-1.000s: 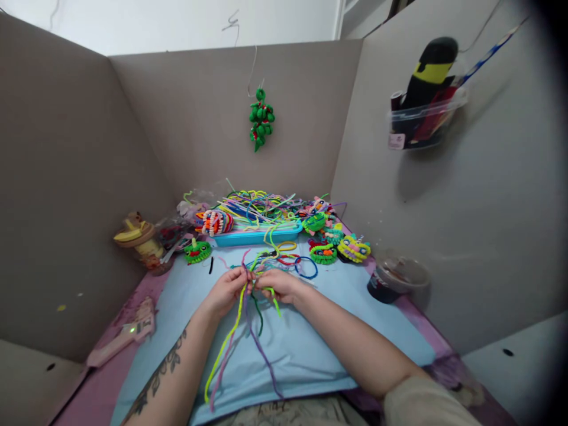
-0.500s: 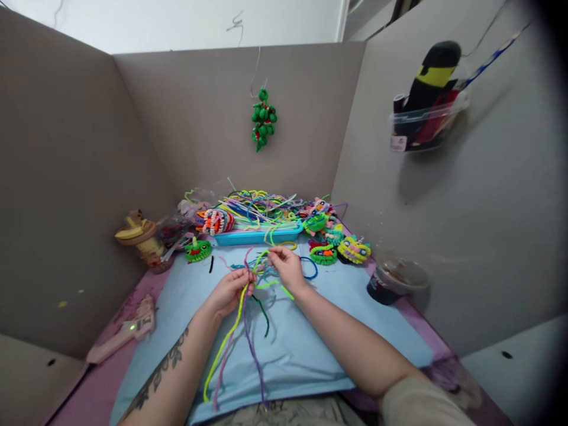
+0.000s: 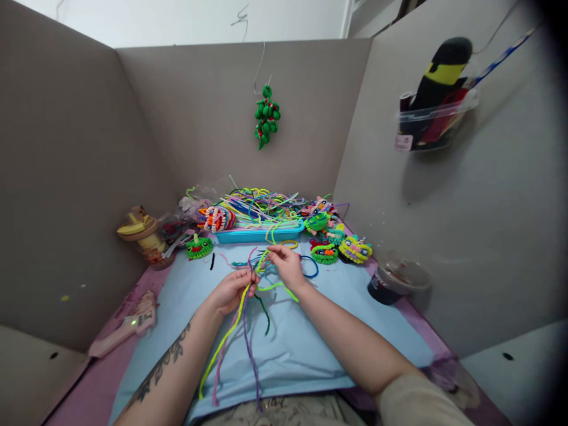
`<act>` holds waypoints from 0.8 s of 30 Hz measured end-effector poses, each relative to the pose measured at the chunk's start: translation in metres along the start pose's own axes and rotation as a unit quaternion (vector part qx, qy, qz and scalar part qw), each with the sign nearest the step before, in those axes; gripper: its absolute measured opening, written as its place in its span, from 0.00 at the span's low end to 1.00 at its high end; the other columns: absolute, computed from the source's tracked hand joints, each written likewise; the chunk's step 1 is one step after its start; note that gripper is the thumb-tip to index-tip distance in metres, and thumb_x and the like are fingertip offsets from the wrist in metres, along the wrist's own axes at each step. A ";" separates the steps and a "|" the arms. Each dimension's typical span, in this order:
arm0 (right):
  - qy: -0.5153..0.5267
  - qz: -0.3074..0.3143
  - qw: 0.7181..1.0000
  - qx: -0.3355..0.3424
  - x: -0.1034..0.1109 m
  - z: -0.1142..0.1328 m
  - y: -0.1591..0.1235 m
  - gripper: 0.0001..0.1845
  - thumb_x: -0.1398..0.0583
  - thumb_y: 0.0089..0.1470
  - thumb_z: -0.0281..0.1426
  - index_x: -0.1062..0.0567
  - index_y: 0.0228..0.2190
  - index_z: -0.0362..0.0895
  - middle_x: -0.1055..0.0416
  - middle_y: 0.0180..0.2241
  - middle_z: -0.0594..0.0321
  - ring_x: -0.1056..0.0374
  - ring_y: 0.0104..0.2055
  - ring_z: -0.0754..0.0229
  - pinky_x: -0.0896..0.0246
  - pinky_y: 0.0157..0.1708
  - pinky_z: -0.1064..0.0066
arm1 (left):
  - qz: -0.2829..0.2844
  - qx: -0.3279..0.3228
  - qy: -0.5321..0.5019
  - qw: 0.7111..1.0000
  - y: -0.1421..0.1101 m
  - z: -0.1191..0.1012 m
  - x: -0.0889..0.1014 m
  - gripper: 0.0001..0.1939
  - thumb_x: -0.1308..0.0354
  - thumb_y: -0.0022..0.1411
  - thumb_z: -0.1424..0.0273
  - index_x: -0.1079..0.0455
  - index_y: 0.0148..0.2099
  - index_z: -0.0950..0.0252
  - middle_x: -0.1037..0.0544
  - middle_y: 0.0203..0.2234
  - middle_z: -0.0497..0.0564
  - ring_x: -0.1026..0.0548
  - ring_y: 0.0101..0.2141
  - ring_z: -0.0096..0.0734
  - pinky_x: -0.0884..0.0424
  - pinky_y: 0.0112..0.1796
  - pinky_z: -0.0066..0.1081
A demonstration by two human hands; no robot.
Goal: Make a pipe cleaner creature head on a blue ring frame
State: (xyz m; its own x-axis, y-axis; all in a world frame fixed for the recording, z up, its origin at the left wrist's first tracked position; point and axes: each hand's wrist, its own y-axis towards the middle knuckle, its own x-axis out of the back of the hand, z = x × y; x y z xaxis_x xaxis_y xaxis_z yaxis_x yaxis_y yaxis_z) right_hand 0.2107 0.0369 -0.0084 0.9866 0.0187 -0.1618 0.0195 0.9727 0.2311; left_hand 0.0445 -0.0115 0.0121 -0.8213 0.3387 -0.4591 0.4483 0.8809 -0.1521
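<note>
Nearest: tails of the yellow strand [image 3: 240, 313], pink strand [image 3: 216, 378] and purple strand [image 3: 254, 364], trailing over the blue cloth [image 3: 319, 355] toward the person. Fuzzy; I'd guess light, bendy, wire-cored, so they'd hold a kink, with low slip and low break risk. Best hold: pinch where they cross, not the tails. Left hand [image 3: 233, 290] does that, fingertips closed on the crossing. Dark green strand [image 3: 267, 319] dangles beside it. Right hand [image 3: 286, 266], slightly farther out, pinches the lime strand [image 3: 261, 260] spanning both hands. Beyond: blue tray [image 3: 260, 235]. Vs 1.0 s ago: right hand is up and away from left, lime drawn out; left pinch basically unchanged.
</note>
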 end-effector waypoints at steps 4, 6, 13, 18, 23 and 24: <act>0.001 -0.016 1.000 0.007 0.001 0.001 0.003 0.09 0.42 0.46 0.37 0.30 0.29 0.44 0.31 0.26 0.64 0.34 0.29 0.62 0.38 0.31 0.71 | -0.008 0.016 -0.004 1.000 -0.001 0.001 -0.003 0.06 0.38 0.52 0.72 0.30 0.30 0.71 0.28 0.27 0.53 0.32 0.22 0.20 0.33 0.22 0.20; 0.011 -0.025 1.000 0.011 0.004 0.003 0.004 0.09 0.42 0.46 0.37 0.31 0.28 0.44 0.33 0.24 0.66 0.36 0.28 0.63 0.40 0.29 0.72 | -0.030 0.030 -0.011 0.999 -0.002 -0.001 -0.003 0.06 0.38 0.51 0.73 0.30 0.33 0.70 0.26 0.33 0.54 0.29 0.25 0.23 0.31 0.23 0.21; -0.014 0.019 0.997 0.075 0.003 0.032 -0.008 0.05 0.41 0.46 0.34 0.29 0.26 0.45 0.35 0.27 0.64 0.38 0.30 0.63 0.42 0.31 0.72 | -0.052 -0.008 -0.137 0.989 -0.003 -0.012 0.001 0.03 0.41 0.54 0.75 0.33 0.31 0.68 0.31 0.25 0.47 0.30 0.24 0.19 0.29 0.24 0.18; -0.104 0.126 0.981 0.103 -0.016 0.043 -0.031 0.01 0.39 0.44 0.27 0.26 0.23 0.45 0.37 0.29 0.63 0.38 0.32 0.63 0.41 0.31 0.72 | -0.064 0.011 -0.074 0.995 -0.002 -0.005 -0.008 0.05 0.39 0.53 0.75 0.32 0.33 0.69 0.29 0.23 0.49 0.27 0.24 0.25 0.27 0.23 0.24; -0.155 0.119 0.976 0.097 -0.021 0.039 -0.035 0.04 0.41 0.44 0.24 0.27 0.23 0.44 0.37 0.28 0.65 0.39 0.31 0.64 0.42 0.32 0.73 | -0.064 0.020 -0.040 0.997 -0.002 -0.003 -0.011 0.07 0.37 0.51 0.73 0.34 0.29 0.68 0.28 0.21 0.48 0.26 0.24 0.27 0.27 0.24 0.25; -0.163 0.122 0.974 0.102 -0.020 0.038 -0.034 0.05 0.41 0.44 0.23 0.27 0.22 0.44 0.37 0.28 0.65 0.39 0.31 0.64 0.42 0.32 0.73 | -0.065 0.020 -0.038 0.997 -0.003 -0.004 -0.010 0.08 0.37 0.50 0.72 0.34 0.29 0.68 0.28 0.21 0.48 0.26 0.24 0.27 0.28 0.23 0.25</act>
State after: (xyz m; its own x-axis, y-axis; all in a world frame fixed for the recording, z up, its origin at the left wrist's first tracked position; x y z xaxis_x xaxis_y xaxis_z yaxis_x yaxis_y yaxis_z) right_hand 0.1968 -0.0051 0.0235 0.9641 0.1365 0.2279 -0.2231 0.8819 0.4154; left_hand 0.0505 -0.0163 0.0205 -0.8450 0.1948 -0.4980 0.3545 0.9013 -0.2490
